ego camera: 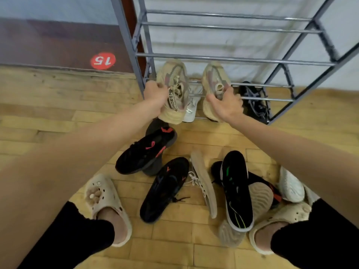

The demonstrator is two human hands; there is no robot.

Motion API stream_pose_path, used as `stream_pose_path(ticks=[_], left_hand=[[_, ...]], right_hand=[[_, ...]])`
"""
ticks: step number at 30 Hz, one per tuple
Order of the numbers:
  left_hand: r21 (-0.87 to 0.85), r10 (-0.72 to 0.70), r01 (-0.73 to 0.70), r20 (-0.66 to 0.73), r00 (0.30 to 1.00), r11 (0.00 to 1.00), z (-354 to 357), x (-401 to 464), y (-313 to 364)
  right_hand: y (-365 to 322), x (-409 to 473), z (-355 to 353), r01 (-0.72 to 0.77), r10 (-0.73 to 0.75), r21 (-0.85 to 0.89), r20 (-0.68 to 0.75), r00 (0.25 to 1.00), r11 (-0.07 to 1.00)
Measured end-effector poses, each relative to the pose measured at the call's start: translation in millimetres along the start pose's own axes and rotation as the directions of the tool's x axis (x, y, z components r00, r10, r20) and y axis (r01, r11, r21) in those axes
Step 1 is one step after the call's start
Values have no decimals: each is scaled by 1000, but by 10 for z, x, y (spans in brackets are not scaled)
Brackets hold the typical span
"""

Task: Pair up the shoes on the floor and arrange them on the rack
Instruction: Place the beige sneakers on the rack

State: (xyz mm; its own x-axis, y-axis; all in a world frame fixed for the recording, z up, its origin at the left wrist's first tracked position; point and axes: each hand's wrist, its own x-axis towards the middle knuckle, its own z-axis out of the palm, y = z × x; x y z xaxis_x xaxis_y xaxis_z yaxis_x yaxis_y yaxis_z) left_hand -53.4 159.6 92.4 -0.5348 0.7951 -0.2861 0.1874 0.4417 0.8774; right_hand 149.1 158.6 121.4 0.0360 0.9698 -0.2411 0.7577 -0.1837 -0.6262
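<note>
Head view shows the left hand [155, 98] and right hand [225, 105] each gripping one beige sneaker [172, 82] at frame centre, apparently bound for a rack [233, 59] shelf, needing side-by-side placement.

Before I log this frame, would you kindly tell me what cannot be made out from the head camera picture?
- White sneaker on the grey metal rack's lowest tier: mostly hidden behind the beige sneaker gripped by the left hand.
- Black sneaker on that tier: blurred, partly behind rack bars.
- Second beige sneaker: heel covered by the right hand.
- Rack's upper tiers: cut off by the top edge.
</note>
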Motion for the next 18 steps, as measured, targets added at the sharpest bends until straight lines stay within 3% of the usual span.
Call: stream_pose_path(ticks=[11,16,18], left_hand=[[59,45,-37,-134,990,998,376,954,155],[14,-41,43,-101,994,999,484,1045,88],[51,-13,18,-82,997,999,517,1025,38]], right_hand=[[-440,1029,649,14,-18,-55,-72,997,998],[-445,1168,915,8,-11,-27,-96,995,1000],[-423,1145,969,17,-23,-45,-137,990,999]])
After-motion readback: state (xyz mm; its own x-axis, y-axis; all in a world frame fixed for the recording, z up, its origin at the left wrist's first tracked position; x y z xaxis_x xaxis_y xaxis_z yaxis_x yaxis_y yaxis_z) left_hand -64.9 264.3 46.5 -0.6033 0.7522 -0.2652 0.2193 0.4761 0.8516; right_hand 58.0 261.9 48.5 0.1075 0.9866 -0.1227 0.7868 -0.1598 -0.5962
